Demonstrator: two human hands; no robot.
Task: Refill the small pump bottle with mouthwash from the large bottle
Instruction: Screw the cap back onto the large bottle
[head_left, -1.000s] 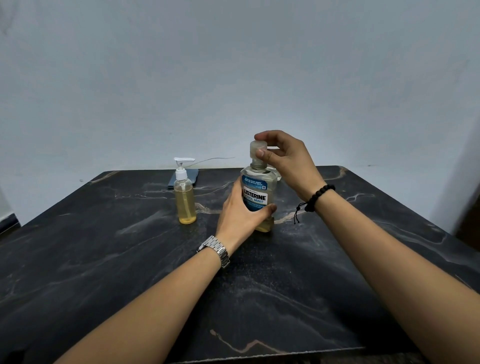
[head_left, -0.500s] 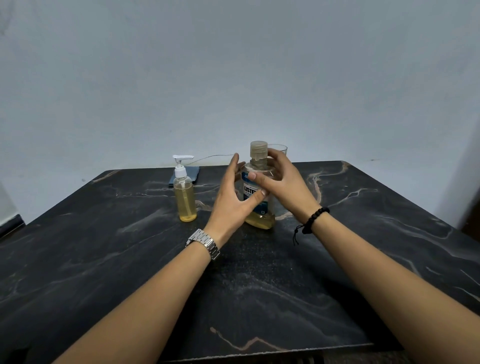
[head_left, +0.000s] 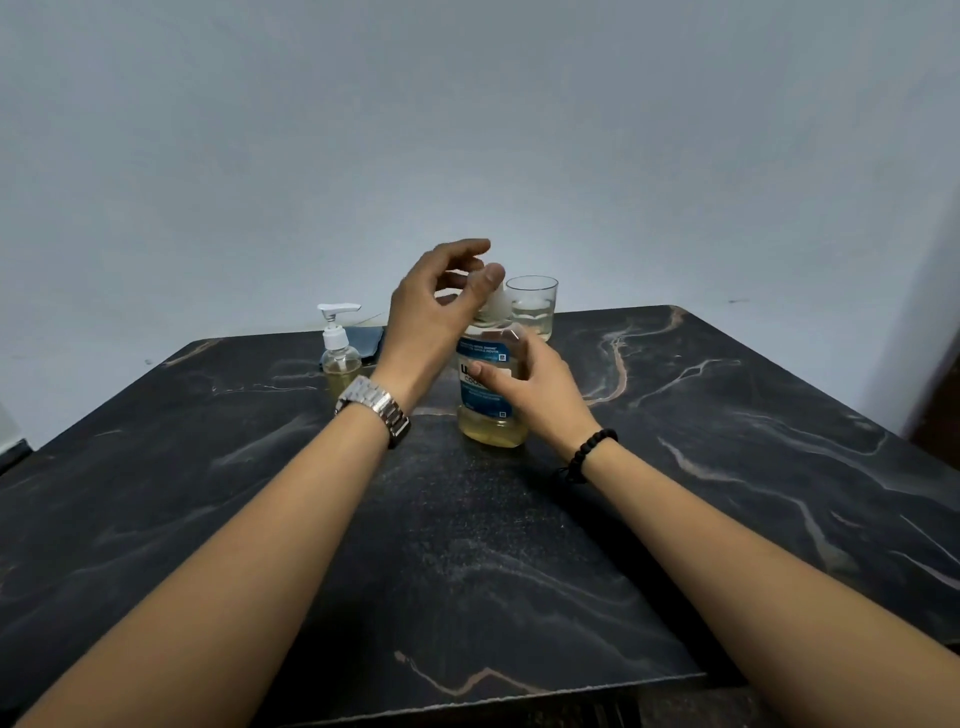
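The large mouthwash bottle (head_left: 491, 415) stands upright on the black marble table (head_left: 467, 561), with a blue label and yellow liquid low in it. My right hand (head_left: 535, 389), a bead bracelet on its wrist, grips the bottle's body from the right, thumb across the label. My left hand (head_left: 441, 306), a metal watch on its wrist, is raised over the bottle's top, with thumb and fingers curled round the pale cap (head_left: 500, 305). The small pump bottle (head_left: 340, 358) with a white pump head stands to the left, partly filled with yellow liquid and touched by neither hand.
A clear glass (head_left: 532, 306) holding some liquid stands just behind and to the right of the large bottle. A dark flat phone (head_left: 365, 340) with a thin cable lies behind the pump bottle near the table's far edge. A pale wall rises behind the table.
The hands have swapped places on the large bottle. My left hand rose from its body to the cap, and my right hand dropped from the cap to the body.
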